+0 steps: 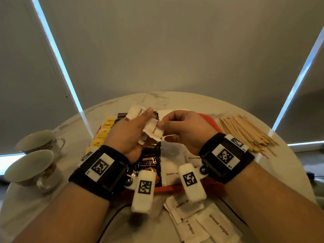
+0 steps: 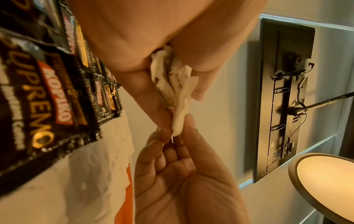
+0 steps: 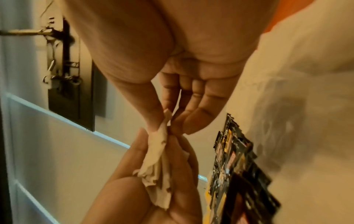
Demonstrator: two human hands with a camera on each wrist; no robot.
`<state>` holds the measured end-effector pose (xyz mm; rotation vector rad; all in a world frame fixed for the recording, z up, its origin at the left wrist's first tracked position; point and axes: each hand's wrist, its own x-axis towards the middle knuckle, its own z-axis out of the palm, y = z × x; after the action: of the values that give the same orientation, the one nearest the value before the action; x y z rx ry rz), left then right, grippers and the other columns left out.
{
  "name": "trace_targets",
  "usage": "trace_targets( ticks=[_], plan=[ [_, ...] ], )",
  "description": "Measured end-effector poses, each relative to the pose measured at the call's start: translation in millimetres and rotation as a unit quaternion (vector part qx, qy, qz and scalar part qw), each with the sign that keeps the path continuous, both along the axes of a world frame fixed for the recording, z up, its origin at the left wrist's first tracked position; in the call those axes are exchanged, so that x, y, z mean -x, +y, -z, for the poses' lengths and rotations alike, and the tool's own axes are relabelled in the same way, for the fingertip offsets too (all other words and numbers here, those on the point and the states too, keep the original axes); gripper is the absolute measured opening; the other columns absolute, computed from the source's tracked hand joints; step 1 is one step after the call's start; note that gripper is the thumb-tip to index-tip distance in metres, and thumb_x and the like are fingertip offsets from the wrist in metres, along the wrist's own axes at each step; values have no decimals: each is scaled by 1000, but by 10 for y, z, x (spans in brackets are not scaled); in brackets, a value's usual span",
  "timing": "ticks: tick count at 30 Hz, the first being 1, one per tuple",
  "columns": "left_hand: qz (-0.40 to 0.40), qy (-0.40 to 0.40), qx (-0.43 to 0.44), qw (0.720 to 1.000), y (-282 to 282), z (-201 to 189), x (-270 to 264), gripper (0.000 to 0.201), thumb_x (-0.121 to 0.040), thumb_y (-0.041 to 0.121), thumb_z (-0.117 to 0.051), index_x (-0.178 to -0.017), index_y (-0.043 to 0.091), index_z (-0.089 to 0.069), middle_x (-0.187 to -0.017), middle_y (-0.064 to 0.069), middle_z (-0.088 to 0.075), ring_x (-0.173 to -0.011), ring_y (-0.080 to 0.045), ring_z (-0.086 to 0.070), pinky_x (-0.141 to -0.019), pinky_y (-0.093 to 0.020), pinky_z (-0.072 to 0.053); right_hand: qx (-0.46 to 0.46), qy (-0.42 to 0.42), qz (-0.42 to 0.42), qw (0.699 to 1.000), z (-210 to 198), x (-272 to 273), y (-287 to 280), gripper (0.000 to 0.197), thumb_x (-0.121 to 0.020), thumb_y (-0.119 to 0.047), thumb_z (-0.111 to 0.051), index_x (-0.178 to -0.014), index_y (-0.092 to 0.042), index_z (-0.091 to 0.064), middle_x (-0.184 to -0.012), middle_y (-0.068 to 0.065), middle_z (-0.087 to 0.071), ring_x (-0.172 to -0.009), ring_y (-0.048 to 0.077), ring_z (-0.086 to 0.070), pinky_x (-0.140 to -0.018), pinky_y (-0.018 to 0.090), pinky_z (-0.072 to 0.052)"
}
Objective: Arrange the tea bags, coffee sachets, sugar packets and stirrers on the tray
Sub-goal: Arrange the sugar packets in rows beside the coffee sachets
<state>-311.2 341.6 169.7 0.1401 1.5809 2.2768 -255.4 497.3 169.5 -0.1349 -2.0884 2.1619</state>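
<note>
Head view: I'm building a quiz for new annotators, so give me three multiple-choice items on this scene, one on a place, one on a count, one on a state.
1. Where does the pile of wooden stirrers lie?
A. On the table's right side
B. In a cup
C. In the left hand

2. How many teacups stand at the left?
A. One
B. Two
C. Four

3. What is the right hand doing?
A. Resting flat
B. Pinching a sugar packet
C. Holding a cup

Answers:
A, the stirrers lie on the table at the right.
B, two teacups.
B, the right hand pinches a sugar packet from the left hand's bunch.
</note>
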Motion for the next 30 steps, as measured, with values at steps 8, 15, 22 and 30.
trace_targets(
  ticks=[8, 15, 22, 30],
  plan=[
    [24, 3, 24, 999, 19, 44, 12, 21, -100, 2, -57, -106, 13, -74, -89, -10, -80, -75, -23, -77, -60, -38, -65, 168, 39, 91, 981, 94, -7, 54, 20, -89, 1, -72, -104, -9, -63, -86, 10, -73, -71, 19, -70, -61, 27, -58],
    [61, 83, 64, 993, 35, 87, 2, 35, -82, 16, -82, -115, 10, -74, -96, -9, -76, -75, -17, -70, -58, -28, -55, 141, 36, 20, 989, 101, -33, 55, 33, -84, -2, -75, -116, 0, -67, -90, 8, -75, -76, 18, -72, -69, 27, -59],
    [30, 78, 87, 993, -12, 73, 49, 17, -87, 0, -77, -100, 7, -72, -76, -6, -75, -64, -15, -68, -49, -25, -53, 98, 25, 89, 991, 121, 12, 137, 15, -82, -9, -81, -85, -11, -67, -81, 8, -69, -71, 17, -65, -63, 30, -57],
    [35, 77, 121, 989, -4, 48, 19, 20, -89, 1, -76, -107, 8, -71, -76, -7, -73, -57, -14, -66, -45, -24, -51, 10, 21, 65, 998, 110, -13, 128, 21, -86, -12, -78, -106, -9, -70, -91, 9, -73, -79, 17, -69, -68, 30, -58]
  ],
)
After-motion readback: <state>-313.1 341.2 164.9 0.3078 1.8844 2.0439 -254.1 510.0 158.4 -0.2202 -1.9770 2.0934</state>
